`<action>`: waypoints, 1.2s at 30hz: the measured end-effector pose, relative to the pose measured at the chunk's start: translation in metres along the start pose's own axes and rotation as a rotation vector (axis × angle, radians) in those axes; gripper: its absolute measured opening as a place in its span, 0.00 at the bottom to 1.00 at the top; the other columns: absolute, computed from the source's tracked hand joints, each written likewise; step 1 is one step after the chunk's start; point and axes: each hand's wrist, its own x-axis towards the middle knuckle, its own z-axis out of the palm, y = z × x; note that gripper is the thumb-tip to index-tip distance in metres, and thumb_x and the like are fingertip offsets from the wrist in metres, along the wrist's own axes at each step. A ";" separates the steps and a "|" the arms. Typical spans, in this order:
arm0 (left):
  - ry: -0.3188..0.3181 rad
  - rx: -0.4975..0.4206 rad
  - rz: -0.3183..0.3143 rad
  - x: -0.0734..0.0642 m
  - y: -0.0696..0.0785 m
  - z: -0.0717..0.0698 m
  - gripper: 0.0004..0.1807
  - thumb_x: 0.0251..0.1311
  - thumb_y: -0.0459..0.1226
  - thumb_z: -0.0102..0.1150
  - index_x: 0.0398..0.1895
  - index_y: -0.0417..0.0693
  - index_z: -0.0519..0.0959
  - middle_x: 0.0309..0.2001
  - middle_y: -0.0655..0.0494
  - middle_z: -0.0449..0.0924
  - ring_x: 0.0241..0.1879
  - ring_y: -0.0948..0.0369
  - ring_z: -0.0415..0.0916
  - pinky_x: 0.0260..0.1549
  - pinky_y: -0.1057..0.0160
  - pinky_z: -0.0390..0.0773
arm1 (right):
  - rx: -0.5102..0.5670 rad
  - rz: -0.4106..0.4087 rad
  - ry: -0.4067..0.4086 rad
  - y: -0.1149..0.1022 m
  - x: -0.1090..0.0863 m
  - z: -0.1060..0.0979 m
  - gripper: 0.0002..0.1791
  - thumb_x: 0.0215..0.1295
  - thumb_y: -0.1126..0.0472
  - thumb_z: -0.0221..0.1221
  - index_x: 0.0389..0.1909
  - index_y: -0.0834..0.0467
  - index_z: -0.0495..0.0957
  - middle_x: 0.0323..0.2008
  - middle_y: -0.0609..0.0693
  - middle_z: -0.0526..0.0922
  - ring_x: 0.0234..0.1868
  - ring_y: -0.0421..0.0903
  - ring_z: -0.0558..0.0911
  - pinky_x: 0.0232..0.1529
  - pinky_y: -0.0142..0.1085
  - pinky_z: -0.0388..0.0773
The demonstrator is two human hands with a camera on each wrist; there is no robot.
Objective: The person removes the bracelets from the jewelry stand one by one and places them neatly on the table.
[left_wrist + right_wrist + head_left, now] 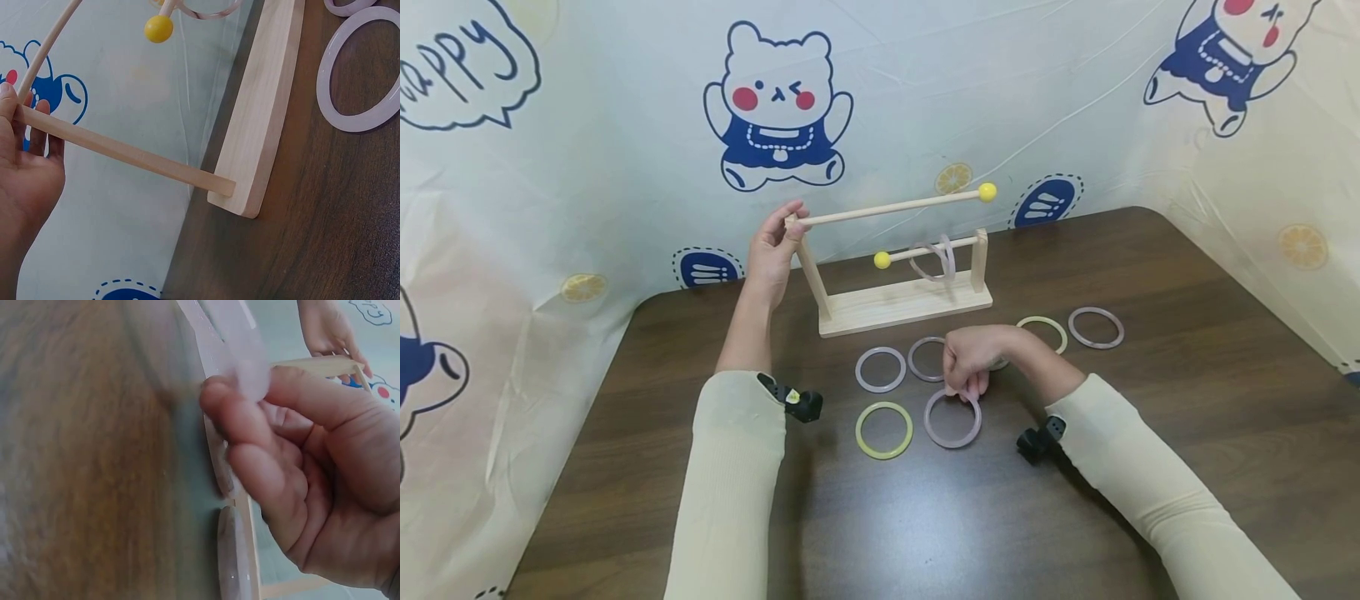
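Note:
My left hand (773, 254) grips the top of the left post of a wooden rack (902, 304), where the long upper rod (887, 210) joins it. In the left wrist view the thumb and fingers are around that post end. Over the table, my right hand (973, 358) pinches the far edge of a pale purple ring (952, 419). The right wrist view shows this ring (240, 350) between thumb and fingertips, blurred. Purple rings (951, 258) hang on the rack's short lower rod, which ends in a yellow ball (882, 260).
On the brown table (647, 467) lie a purple ring (881, 387), a yellow-green ring (883, 454), another purple ring (917, 372) partly behind my right hand, a second yellow-green ring (1062, 333) and a purple ring (1096, 344) at the right. A printed cloth (625, 167) hangs behind.

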 end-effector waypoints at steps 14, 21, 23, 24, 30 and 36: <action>0.004 0.016 0.008 0.000 0.000 0.000 0.19 0.62 0.38 0.54 0.58 0.49 0.74 0.51 0.57 0.75 0.51 0.59 0.70 0.59 0.59 0.63 | -0.114 0.097 0.086 -0.001 0.002 0.005 0.12 0.53 0.60 0.65 0.14 0.58 0.80 0.13 0.51 0.79 0.15 0.43 0.80 0.16 0.33 0.77; 0.010 0.025 0.005 0.000 0.000 0.000 0.21 0.62 0.38 0.54 0.59 0.46 0.72 0.53 0.55 0.75 0.52 0.58 0.70 0.59 0.59 0.63 | -0.117 0.103 0.091 0.001 0.002 0.004 0.12 0.53 0.58 0.65 0.14 0.58 0.80 0.14 0.51 0.80 0.16 0.44 0.81 0.17 0.34 0.77; 0.008 0.025 -0.001 0.000 0.000 0.000 0.21 0.62 0.38 0.54 0.59 0.47 0.72 0.53 0.55 0.74 0.53 0.58 0.70 0.59 0.59 0.63 | -0.117 0.101 0.093 0.001 0.002 0.004 0.12 0.53 0.58 0.65 0.14 0.58 0.80 0.14 0.51 0.80 0.16 0.43 0.81 0.17 0.34 0.77; 0.006 0.024 -0.004 0.000 0.000 0.000 0.20 0.62 0.38 0.54 0.58 0.49 0.73 0.54 0.55 0.74 0.53 0.58 0.70 0.59 0.60 0.62 | -0.118 0.102 0.094 0.002 0.003 0.005 0.12 0.53 0.58 0.65 0.14 0.58 0.80 0.14 0.51 0.80 0.16 0.43 0.81 0.17 0.34 0.77; 0.004 0.038 -0.009 -0.001 0.001 0.000 0.20 0.62 0.39 0.54 0.58 0.51 0.74 0.56 0.51 0.73 0.53 0.58 0.70 0.60 0.59 0.62 | -0.157 0.112 0.105 0.001 0.003 0.006 0.14 0.53 0.55 0.66 0.14 0.57 0.80 0.14 0.50 0.80 0.16 0.43 0.81 0.18 0.35 0.78; 0.008 0.041 -0.018 -0.002 0.003 0.000 0.20 0.62 0.39 0.54 0.58 0.50 0.73 0.55 0.52 0.73 0.54 0.57 0.69 0.60 0.58 0.62 | -0.196 0.113 0.109 0.001 0.004 0.007 0.15 0.53 0.53 0.65 0.13 0.57 0.80 0.13 0.50 0.80 0.15 0.43 0.80 0.18 0.36 0.78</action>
